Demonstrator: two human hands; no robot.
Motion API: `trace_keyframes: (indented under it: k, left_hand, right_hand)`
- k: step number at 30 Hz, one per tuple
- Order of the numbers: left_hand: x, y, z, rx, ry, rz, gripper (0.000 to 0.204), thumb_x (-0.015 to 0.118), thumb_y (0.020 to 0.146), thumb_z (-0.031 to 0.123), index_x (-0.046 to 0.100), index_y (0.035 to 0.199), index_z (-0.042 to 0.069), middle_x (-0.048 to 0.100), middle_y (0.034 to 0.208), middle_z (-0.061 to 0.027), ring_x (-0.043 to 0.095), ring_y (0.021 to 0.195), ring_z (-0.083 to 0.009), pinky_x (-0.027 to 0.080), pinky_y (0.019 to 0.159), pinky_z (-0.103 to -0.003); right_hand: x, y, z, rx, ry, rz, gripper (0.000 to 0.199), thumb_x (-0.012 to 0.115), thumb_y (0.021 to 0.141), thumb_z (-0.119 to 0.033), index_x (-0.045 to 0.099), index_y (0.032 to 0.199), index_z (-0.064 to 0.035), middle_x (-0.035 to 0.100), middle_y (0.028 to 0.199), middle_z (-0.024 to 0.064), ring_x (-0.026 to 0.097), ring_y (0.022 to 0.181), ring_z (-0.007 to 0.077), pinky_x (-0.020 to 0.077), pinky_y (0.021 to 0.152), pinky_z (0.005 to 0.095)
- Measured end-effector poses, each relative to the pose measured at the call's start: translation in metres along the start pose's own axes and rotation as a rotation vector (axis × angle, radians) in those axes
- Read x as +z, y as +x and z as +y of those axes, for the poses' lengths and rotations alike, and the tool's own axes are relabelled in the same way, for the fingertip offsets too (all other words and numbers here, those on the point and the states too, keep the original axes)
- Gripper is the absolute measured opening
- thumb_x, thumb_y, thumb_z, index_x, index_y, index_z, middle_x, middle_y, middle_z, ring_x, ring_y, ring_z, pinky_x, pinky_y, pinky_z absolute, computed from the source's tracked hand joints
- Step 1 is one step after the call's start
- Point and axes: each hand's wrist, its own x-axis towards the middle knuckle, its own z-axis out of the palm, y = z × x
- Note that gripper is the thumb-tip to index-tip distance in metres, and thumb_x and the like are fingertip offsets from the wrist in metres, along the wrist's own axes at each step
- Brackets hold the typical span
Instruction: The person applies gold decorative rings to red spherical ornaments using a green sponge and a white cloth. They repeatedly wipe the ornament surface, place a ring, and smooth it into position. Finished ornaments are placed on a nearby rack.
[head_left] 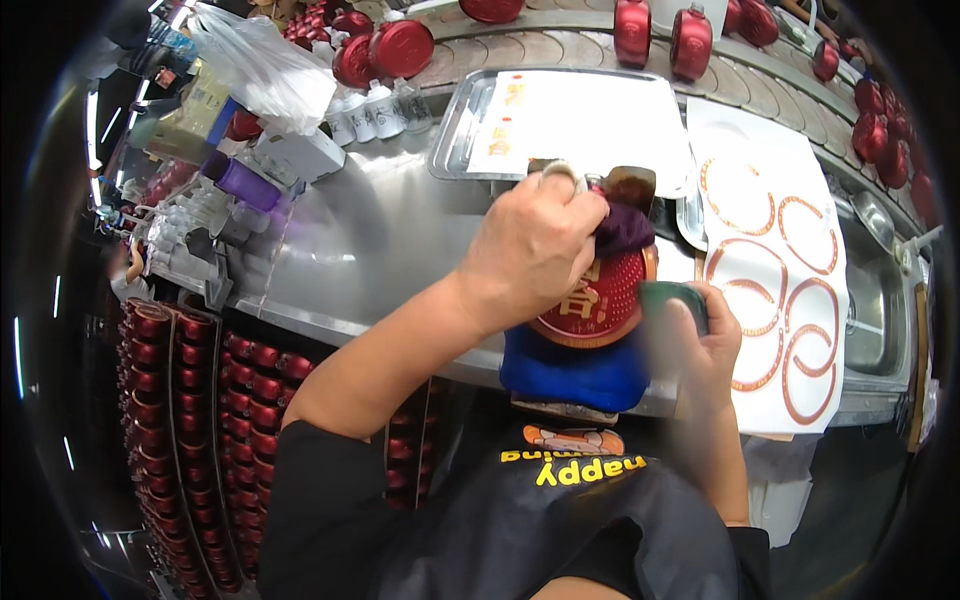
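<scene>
In front of me a round, flat red bottle (600, 318) with gold markings and a copper-coloured rim leans on a blue cloth-covered pad (572, 372). My left hand (535, 240) is closed above the bottle's upper left part. A pale edge shows at its fingers, but what it grips is mostly hidden. Bunched purple cloth (626, 229) touches the bottle's top beside those fingers. At the bottle's right side, my right hand (712, 335) is closed around a dark green scraper-like piece (668, 296). That hand and the piece are smeared by motion.
A metal tray (455, 135) with a white sheet lies behind the bottle. To the right, another white sheet (745, 410) carries several copper-coloured ring decals (808, 335). A slatted conveyor (560, 45) bears red bottles (692, 45). Small white bottles (383, 108) and a purple bottle (242, 182) stand left.
</scene>
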Motion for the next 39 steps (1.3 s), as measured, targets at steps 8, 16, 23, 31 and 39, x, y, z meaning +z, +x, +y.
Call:
trace_keyframes:
  k: [8, 16, 23, 31, 39]
  left_hand:
    - [0.002, -0.044, 0.033, 0.059, -0.149, -0.093, 0.039, 0.08, 0.077, 0.007, 0.074, 0.116, 0.006, 0.071, 0.112, -0.014, 0.063, 0.103, -0.0355, 0.053, 0.092, -0.042]
    - [-0.018, -0.077, 0.04, 0.084, 0.009, -0.023, 0.026, 0.07, 0.082, 0.011, 0.075, 0.105, 0.0, 0.069, 0.096, -0.01, 0.06, 0.103, -0.03, 0.053, 0.089, -0.04]
    - [-0.005, -0.067, 0.051, 0.111, 0.002, -0.098, 0.018, 0.063, 0.082, 0.011, 0.071, 0.096, 0.004, 0.063, 0.087, -0.0076, 0.058, 0.094, -0.0276, 0.052, 0.084, -0.035]
    - [-0.021, -0.097, 0.03, -0.229, -0.204, 0.106, 0.027, 0.075, 0.089, 0.004, 0.076, 0.115, 0.005, 0.07, 0.108, -0.0147, 0.065, 0.101, -0.0321, 0.053, 0.09, -0.036]
    - [-0.002, -0.047, -0.018, -0.303, -0.317, 0.167, 0.022, 0.072, 0.095, 0.013, 0.077, 0.115, 0.007, 0.07, 0.1, -0.0158, 0.061, 0.1, -0.0334, 0.047, 0.096, -0.042]
  right_hand:
    - [-0.007, -0.007, 0.001, 0.016, 0.147, 0.073, 0.023, 0.072, 0.102, -0.02, 0.068, 0.11, 0.0008, 0.07, 0.092, 0.001, 0.061, 0.081, 0.0064, 0.0507, 0.073, 0.0213]
    - [-0.011, -0.013, -0.007, -0.002, 0.163, 0.042, 0.021, 0.071, 0.102, -0.018, 0.068, 0.111, 0.0009, 0.07, 0.094, 0.0011, 0.062, 0.082, 0.0061, 0.0513, 0.073, 0.0208]
    - [-0.005, -0.017, -0.006, 0.025, 0.156, 0.033, 0.021, 0.071, 0.102, -0.017, 0.067, 0.11, 0.001, 0.069, 0.093, 0.0012, 0.062, 0.082, 0.0062, 0.0513, 0.072, 0.0212]
    - [-0.005, -0.02, -0.004, 0.105, 0.201, 0.012, 0.023, 0.072, 0.101, -0.019, 0.067, 0.111, 0.0007, 0.069, 0.094, 0.0012, 0.06, 0.083, 0.0071, 0.0505, 0.075, 0.0229]
    - [-0.003, -0.018, 0.01, 0.141, 0.263, 0.018, 0.022, 0.071, 0.101, -0.019, 0.066, 0.111, 0.0002, 0.069, 0.096, 0.0014, 0.06, 0.086, 0.0072, 0.0497, 0.078, 0.0225]
